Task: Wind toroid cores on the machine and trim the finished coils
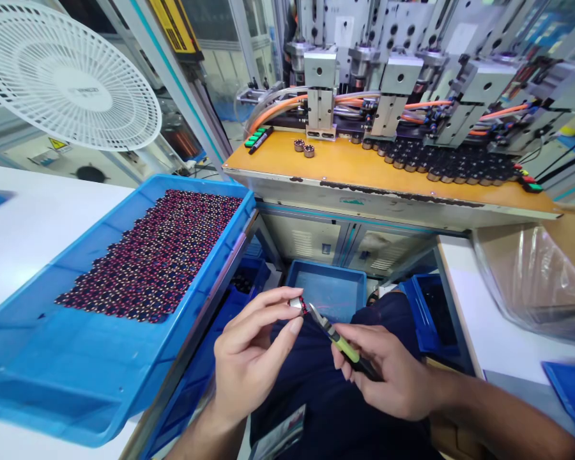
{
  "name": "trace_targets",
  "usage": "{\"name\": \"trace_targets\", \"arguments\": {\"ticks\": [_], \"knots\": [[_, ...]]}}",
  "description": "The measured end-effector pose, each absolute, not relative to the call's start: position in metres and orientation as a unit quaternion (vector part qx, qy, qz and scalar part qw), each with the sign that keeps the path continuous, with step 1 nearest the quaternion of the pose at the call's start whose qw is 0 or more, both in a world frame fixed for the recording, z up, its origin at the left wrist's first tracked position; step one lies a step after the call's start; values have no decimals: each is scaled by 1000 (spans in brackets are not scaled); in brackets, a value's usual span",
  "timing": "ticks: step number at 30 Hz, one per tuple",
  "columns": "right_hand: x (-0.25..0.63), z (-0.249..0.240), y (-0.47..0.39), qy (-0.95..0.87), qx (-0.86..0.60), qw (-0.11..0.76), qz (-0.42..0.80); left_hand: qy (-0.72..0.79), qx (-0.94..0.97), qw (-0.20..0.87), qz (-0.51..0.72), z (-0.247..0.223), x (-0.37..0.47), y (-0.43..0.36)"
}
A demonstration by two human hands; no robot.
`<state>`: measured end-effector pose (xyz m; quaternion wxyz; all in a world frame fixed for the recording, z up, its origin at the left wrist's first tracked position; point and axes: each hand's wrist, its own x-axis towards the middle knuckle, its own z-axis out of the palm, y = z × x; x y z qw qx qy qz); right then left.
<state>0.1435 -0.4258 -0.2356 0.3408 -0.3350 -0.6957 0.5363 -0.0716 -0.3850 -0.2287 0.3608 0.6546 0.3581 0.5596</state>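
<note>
My left hand [253,351] pinches a small round part [296,304] between thumb and fingertips; its near side looks silvery and its right edge shows red and black bits. In my right hand [388,370] are pliers with green and black handles [345,348], their metal tips pointing up and left, just right of the small part. Whether the tips touch it I cannot tell. To the left, a large blue tray [86,345] holds many small dark parts with red and light bits [163,255], packed in rows.
A machine [321,96] stands behind an orange bench top [268,160] bearing many dark cylindrical parts [426,160]. A white fan [76,83] is at upper left. Below the bench sits a blue bin [326,287]. Clear plastic [531,275] covers a box at right.
</note>
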Motion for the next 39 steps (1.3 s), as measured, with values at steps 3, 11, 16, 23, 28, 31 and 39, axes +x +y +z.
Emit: {"name": "trace_targets", "arguments": {"ticks": [3, 11, 16, 23, 28, 31, 39], "knots": [[142, -231, -426, -696, -352, 342, 524, 358, 655, 362, 559, -228, -71, -385], [148, -232, -430, -621, -380, 366, 579, 302, 694, 331, 564, -235, -74, -380], [162, -225, -439, -660, -366, 333, 565, 222, 663, 372, 610, -240, -72, -376], [164, -221, -447, -669, -335, 342, 568, 198, 669, 368, 615, -243, -71, -377], [161, -224, -447, -659, -305, 350, 591, 194, 680, 345, 617, -244, -74, -379], [158, -223, -447, -653, -300, 350, 601, 197, 689, 329, 614, -244, -76, -381], [153, -215, -444, -645, -305, 346, 609, 202, 698, 325, 606, -246, -79, -383]]}}
